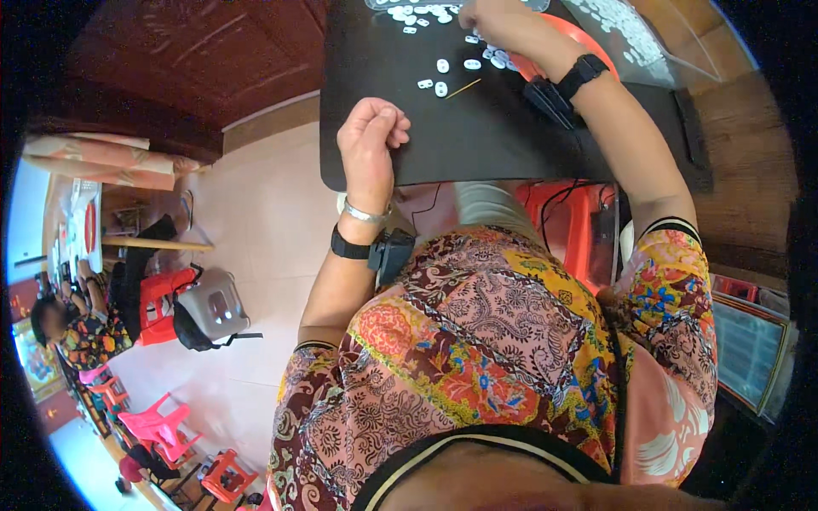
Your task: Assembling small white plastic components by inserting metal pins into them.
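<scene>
My left hand (372, 140) rests at the near left edge of the black table (511, 145), fingers curled into a fist; anything inside is hidden. My right hand (490, 19) reaches to the far side, bent down over small white plastic pieces (497, 58). Its fingertips are partly hidden, so their grip does not show. Between the hands lie loose white oval pieces (440, 88) with dark slots or holes, beside a thin yellowish stick (463, 88). An orange-red basin (582, 34) sits partly behind my right forearm.
More white pieces (422, 13) lie at the far edge by a clear container. A clear plastic sheet or tray (694, 55) with many white pieces is at far right. Red stool (575, 226) stands under the table. Left: grey backpack (213, 307), pink chair (160, 428), another person (85, 328).
</scene>
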The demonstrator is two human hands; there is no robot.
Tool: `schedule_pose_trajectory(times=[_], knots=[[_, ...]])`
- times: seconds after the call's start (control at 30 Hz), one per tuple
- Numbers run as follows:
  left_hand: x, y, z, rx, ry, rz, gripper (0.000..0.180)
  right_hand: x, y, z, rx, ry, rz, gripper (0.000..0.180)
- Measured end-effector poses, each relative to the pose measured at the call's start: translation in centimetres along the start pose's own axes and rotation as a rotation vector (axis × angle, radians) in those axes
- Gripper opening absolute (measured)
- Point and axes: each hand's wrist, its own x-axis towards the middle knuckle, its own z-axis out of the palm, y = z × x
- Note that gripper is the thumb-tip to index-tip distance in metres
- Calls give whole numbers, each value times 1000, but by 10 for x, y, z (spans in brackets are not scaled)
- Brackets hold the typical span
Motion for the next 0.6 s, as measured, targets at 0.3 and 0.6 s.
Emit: schedule_pose_trajectory(times=[0.3, 0.6], knots=[[-2, 14, 2, -37, 52, -16, 13, -9, -63, -19, 1247, -147, 114, 15], [2, 20, 2, -7, 3, 3, 13, -9, -101, -10, 1003, -192, -155, 17]])
